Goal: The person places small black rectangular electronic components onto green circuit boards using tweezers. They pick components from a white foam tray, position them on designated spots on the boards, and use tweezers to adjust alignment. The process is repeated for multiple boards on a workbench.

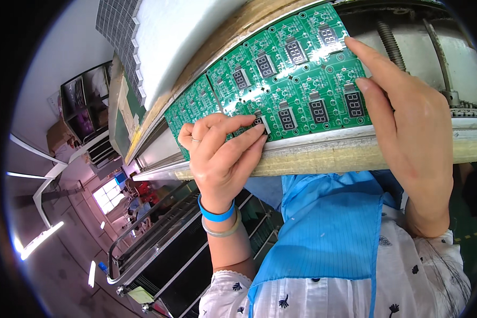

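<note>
A green circuit board panel (pixel 286 87) lies on a metal rail (pixel 328 139), carrying two rows of black digit displays. At the near row's left end, my left hand (pixel 217 153) is closed, its fingertips pinched round a digit display (pixel 258 121) at the board surface. That display is partly covered by the fingers. My right hand (pixel 413 119) holds nothing; its forefinger and thumb are apart and touch the panel's right edge, the thumb beside the rightmost near display (pixel 353 104). To the left adjoins another green panel (pixel 193 103), with no digit displays visible on its uncovered part.
A yellowish strip (pixel 323 159) runs along the rail's near side. Beyond the panels rises a white curved surface (pixel 183 40). A threaded rod (pixel 391 45) stands at the right. Down left is a black slatted frame (pixel 169 259); a shelf unit (pixel 85 100) stands farther left.
</note>
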Tool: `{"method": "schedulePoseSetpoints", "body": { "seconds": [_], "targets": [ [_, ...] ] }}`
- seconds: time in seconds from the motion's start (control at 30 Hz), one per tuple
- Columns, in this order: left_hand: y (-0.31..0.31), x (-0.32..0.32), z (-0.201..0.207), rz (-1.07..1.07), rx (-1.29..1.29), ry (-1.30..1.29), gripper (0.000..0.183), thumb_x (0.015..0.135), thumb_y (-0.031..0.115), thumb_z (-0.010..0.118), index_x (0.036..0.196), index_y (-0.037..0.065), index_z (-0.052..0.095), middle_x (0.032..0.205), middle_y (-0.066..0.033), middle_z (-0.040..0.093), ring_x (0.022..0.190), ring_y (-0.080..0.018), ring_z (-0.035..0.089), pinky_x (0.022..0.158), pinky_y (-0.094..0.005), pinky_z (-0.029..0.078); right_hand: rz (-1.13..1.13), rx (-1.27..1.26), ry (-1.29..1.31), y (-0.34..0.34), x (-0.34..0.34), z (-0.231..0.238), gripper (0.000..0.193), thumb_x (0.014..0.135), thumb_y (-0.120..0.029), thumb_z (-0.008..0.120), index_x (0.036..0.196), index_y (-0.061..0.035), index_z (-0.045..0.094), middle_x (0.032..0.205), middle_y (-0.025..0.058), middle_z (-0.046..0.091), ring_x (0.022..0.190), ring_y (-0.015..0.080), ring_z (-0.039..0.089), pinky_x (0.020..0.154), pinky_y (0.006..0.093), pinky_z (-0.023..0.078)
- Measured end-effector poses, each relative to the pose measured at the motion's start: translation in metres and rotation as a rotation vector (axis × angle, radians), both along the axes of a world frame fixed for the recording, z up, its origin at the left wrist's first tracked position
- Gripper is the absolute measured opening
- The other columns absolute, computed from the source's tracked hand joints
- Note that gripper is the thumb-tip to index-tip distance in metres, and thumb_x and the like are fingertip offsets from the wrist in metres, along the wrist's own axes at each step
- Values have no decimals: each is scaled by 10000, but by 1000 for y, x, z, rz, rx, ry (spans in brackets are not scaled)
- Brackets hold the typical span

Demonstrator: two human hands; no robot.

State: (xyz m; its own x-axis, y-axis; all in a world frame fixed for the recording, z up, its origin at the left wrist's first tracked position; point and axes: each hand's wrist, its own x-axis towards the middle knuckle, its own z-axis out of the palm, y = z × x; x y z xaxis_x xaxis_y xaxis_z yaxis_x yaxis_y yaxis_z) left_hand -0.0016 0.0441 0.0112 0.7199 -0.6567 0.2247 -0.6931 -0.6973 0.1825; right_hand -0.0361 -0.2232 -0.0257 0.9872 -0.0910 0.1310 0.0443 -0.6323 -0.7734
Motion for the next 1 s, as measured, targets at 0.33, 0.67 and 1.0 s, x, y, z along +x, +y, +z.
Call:
{"method": "schedulePoseSetpoints", "body": {
  "seconds": [0.33,0.67,1.0],
  "targets": [
    [9,2,5,73,-64,-9,225,723,98,849,935,137,786,1066,-13,744,951,-207,622,897,-370,355,-46,-44,-50,-2,0,-1,345,963,-36,623,1304,-66,667,873,145,678,754,259,644,692,355,493],
    [62,39,7,814,-823,3,236,904,141,756,1119,49,725,1205,-129,680,1151,-238,615,976,-364,452,279,-287,-355,26,41,77,185,872,12,683,1056,-2,692,928,147,650,858,338,626,759,416,501],
    [70,74,-14,719,-854,-65,321,899,173,769,1189,51,709,1125,-84,672,1025,-181,609,842,-310,497,663,-197,-554,160,183,75,178,843,-137,732,989,-37,734,965,156,695,954,366,675,841,453,546]
  ]
}}
